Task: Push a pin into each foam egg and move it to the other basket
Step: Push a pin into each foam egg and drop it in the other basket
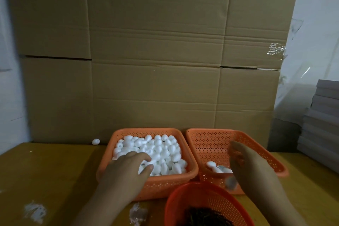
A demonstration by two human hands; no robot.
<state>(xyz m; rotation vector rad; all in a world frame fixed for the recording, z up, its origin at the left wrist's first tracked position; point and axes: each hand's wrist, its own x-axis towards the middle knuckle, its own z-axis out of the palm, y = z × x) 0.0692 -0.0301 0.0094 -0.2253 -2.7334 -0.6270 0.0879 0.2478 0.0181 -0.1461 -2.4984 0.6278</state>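
Note:
The left orange basket (110,163) is full of white foam eggs (165,152). My left hand (126,172) reaches into its near left corner, with fingers and thumb curled round one foam egg (146,163). The right orange basket (211,139) holds a few eggs (213,166) at its near side. My right hand (253,169) hovers over that basket, blurred, fingers straight and holding nothing. A blurred pale blob (230,182) shows just below its palm. A round red basket (183,200) at the near edge holds dark pins (207,216).
A wall of flattened cardboard boxes (156,51) stands right behind the baskets. One stray egg (95,141) lies on the yellow table (55,174) at the back left. White foam crumbs (34,211) dot the near table. Grey stacked boards (321,124) sit at the right.

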